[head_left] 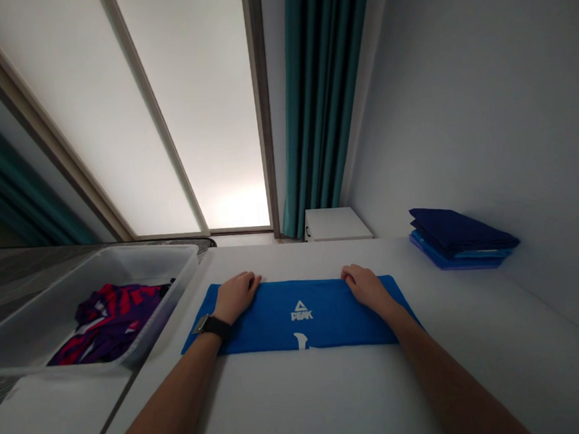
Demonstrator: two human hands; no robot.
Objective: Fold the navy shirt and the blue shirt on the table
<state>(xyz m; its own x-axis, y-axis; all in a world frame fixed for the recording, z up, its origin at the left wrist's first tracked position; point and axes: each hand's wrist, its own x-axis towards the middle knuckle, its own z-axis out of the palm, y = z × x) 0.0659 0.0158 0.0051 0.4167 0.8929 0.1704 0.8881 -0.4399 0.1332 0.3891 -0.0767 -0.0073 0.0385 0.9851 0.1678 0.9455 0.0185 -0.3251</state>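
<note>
A blue sports shirt [272, 318], folded into a long flat strip, lies across the white table [304, 403]. A white PEAK logo shows at its middle, with part of another white print cut off by the near edge. My left hand [238, 296], with a dark watch [212, 326] at the wrist, rests on the shirt's left part, fingers curled at the far edge. Over on the right part, my right hand [366, 287] is closed in the same way at the far edge. Both sets of fingertips are partly hidden.
To the left stands a translucent plastic bin [177, 259] holding purple and red clothing [119, 317]. A stack of folded blue clothes [461, 233] lies at the table's right, by the wall. Beyond the far edge are a white cabinet [337, 223] and teal curtains [328, 100].
</note>
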